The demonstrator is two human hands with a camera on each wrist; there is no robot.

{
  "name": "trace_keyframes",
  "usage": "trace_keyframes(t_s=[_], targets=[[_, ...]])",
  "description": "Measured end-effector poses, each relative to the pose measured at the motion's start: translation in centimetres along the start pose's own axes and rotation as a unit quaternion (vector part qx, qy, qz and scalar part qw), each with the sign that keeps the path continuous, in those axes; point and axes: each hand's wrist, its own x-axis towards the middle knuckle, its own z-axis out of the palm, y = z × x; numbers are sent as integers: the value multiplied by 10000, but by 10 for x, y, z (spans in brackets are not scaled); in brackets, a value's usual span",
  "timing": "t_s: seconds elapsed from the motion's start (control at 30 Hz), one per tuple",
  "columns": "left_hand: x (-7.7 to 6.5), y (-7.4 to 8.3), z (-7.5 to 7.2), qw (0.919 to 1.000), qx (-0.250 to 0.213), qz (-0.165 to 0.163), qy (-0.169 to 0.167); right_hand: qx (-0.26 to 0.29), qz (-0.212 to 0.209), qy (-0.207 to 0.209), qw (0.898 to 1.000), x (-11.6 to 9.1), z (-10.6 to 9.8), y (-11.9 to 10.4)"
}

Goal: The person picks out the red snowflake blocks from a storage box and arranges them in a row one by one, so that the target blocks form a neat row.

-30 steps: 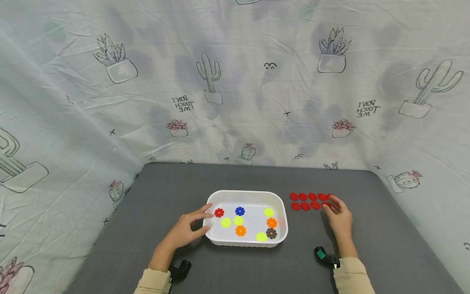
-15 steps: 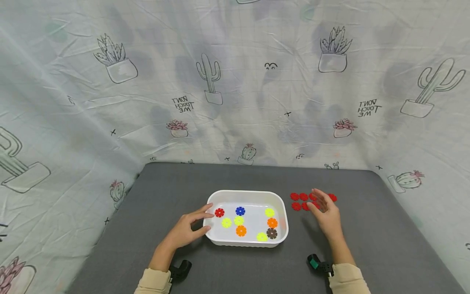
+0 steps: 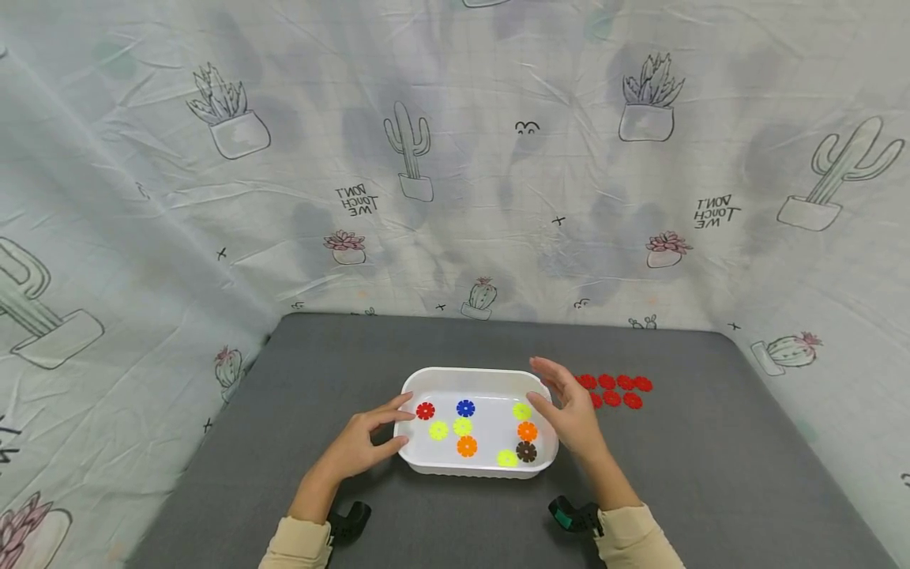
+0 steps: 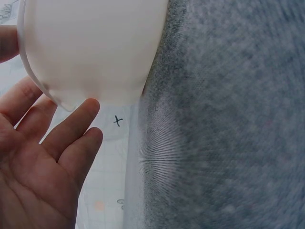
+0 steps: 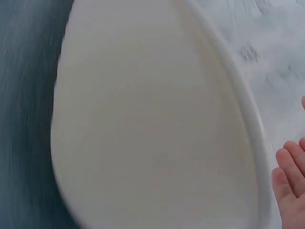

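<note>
My left hand [image 3: 362, 444] rests at the left end of a white plastic tray [image 3: 455, 471], fingers fairly straight and reaching over its rim. In the left wrist view, two fingertips [image 4: 90, 106] lie against the tray's outer wall. My right hand [image 3: 574, 411], fingers spread, overlaps the tray's back right corner; nothing shows between its thumb and fingers. Notched plastic discs lie flat in the tray: one red disc [image 3: 425, 411], one blue disc [image 3: 465, 408], several yellow discs [image 3: 438, 431], two orange discs [image 3: 467, 446] and one brown disc [image 3: 526, 451].
Right of the tray, several red discs [image 3: 612, 398] lie in two rows on the grey table [image 3: 455, 521]; my right hand hides the rows' left end. A white cactus-print cloth [image 3: 455, 237] hangs behind the table and along its sides.
My right hand has moved left from the right end of the red rows to the tray's right side, its fingers spreading wider. My left hand and the tray have stayed put.
</note>
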Motion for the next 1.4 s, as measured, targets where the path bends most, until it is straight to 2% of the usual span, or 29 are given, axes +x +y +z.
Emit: trace_keyframes(t_s=[0.23,0.37,0.57,0.63,0.67,0.77,0.9,0.97,1.13,1.3,1.4], targets=[[1,1,0,10000,-19,-31,-25,-68,-101,-543,9985,10,39,-19],[1,2,0,10000,-43,-9,-34,84,-107,-824,9965,17,60,-26],[1,3,0,10000,33,88,2,491,151,-1338,9897,28,85,-31],[1,12,-3,9999,62,82,-24,607,327,-1480,9866,32,92,-30],[1,18,-4,9999,60,94,-36,608,399,-1505,9859,33,96,-25],[1,17,-4,9999,35,128,-56,610,626,-1584,9835,39,108,-12],[2,1,1,9997,72,224,-9,411,979,-1577,9818,46,121,5],[3,3,1,9997,118,222,5,281,1199,-1546,9803,49,125,12],[3,15,0,9997,158,200,53,185,1690,-1597,9724,50,135,26],[1,39,-11,9997,145,214,8,-85,1776,-1850,9665,47,146,36],[0,40,-12,9997,138,208,-13,-145,1826,-1871,9651,46,150,39]])
